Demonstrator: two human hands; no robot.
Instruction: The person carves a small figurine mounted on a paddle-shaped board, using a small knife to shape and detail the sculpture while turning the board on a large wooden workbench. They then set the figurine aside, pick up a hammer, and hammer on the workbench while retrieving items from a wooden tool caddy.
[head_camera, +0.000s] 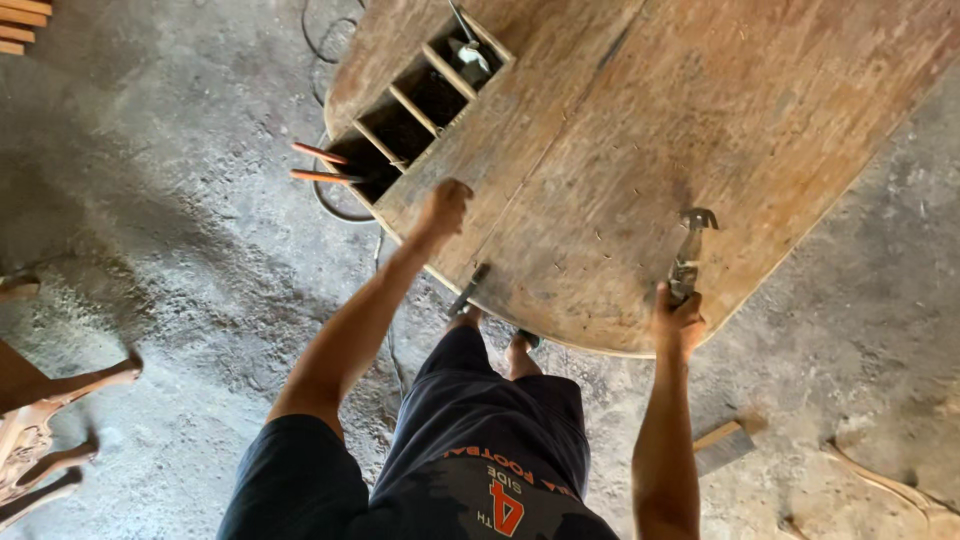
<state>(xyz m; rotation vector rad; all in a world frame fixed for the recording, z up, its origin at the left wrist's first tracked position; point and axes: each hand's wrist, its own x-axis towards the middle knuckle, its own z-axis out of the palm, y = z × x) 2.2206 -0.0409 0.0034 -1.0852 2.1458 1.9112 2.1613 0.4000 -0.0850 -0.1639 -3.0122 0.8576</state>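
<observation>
Seen from the head camera, a person in dark shorts stands over a large oval wooden counter (700, 110), its worn brown boards running toward a rounded near end. The right hand (678, 322) is clenched around the handle of a claw hammer (688, 255), whose metal head rests on the counter surface near the rounded edge, the claw pointing away from the person. The left hand (443, 208) is curled and pressed against the counter's left edge, just beside a rectangular slatted opening (415, 110) cut into the boards; whether it grasps anything cannot be told. Pale wooden slats cross that opening, and a small metal piece shows at its far end. Two orange-handled tools (322, 165) poke out from under the counter at the opening's near corner. A dark metal tool (468, 290) lies at the counter's edge between the two arms. Below, the dusty concrete floor (180, 240) carries a small wooden block (722, 446) beside the right forearm and carved furniture legs (45, 420) at the left.
</observation>
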